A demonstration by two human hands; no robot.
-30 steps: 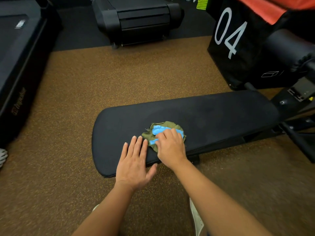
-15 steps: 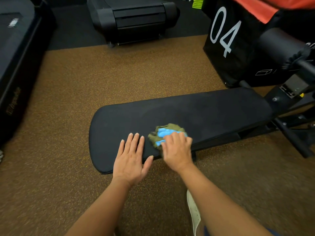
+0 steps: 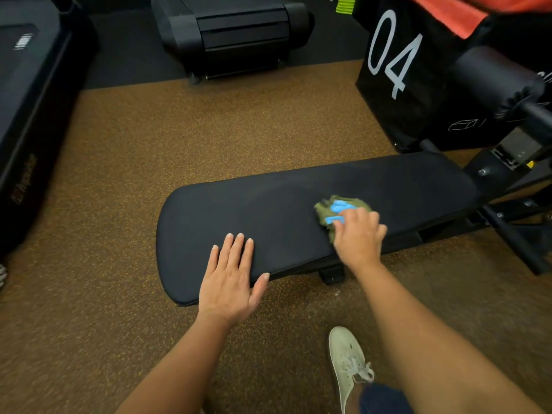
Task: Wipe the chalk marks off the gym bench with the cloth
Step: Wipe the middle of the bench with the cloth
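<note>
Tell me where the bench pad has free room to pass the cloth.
Free: the middle of the pad, between the left hand and the cloth; its left end beyond the left hand; the right end between the cloth and the frame. Crowded: the near edge, where the left hand lies flat and the right hand grips the cloth.

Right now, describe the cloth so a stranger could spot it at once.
Find the long black gym bench on the brown speckled floor. On top of it, toward the frame end, the right hand holds a small crumpled cloth. It is olive green with bright blue patches, the only coloured thing on the black bench.
</note>
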